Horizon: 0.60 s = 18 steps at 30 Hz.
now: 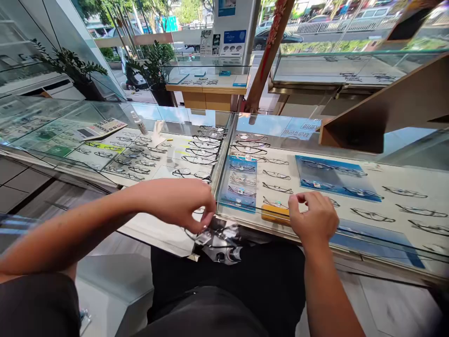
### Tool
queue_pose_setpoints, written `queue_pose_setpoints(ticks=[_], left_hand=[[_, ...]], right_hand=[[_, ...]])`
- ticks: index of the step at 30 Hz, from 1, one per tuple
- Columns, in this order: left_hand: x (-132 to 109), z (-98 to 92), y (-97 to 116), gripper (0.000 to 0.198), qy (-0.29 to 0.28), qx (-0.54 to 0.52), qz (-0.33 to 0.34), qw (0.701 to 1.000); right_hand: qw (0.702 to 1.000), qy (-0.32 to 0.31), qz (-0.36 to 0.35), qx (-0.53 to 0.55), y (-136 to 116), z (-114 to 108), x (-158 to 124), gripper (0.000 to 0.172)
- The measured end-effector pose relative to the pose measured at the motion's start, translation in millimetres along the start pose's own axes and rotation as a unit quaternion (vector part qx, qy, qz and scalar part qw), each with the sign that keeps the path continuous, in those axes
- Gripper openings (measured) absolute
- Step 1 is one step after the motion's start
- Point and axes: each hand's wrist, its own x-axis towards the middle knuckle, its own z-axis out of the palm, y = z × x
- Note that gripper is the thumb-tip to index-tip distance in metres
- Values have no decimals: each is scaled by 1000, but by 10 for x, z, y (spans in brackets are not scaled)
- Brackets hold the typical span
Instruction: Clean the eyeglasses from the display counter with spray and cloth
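Observation:
My left hand (182, 201) is closed in a pinch beside the counter's front edge. At its fingertips is a pair of eyeglasses (192, 237) with a thin dark frame, partly hidden and blurred. Just below, a crumpled pile of clear plastic sleeves (222, 245) with dark frames among them lies at my lap. My right hand (315, 217) is above the glass counter with its fingers curled in and the thumb near the forefinger; what they hold, if anything, cannot be made out. Beside it is a yellow-orange case (275, 214).
Rows of eyeglasses (201, 152) lie inside the glass display counter (226, 154), some on blue trays (336, 178). A calculator (101, 128), a spray bottle (139, 122) and a crumpled white tissue (158, 133) stand farther left. A wooden stand (382, 107) juts in at right.

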Motion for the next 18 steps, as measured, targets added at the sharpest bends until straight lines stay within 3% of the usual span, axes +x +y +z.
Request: queue_pose_setpoints(ticks=[2,4,6,10,12,18], left_hand=[[-280,159,-60,13,-12,-26,-43,999],[-448,351,-142,14,-63,-33,-119,990],[-519,542,-248,17,-121,2,-178,977],[-508,822,-574,21,-210,129,-222,943],[-473,880,-802,20,-212,174,-243,931],[-280,859,-1554,10,-131,242,-270,923]], right_hand=[[1000,1,-3,-1,-1,-5,-3,25],[1000,0,-4,-1,2,-4,-5,25],[1000,3,-1,-3,7,5,-3,25],[999,26,12,-24,21,41,7,28],[999,31,14,-35,28,58,14,30],[998,43,-1,-47,42,72,29,32]])
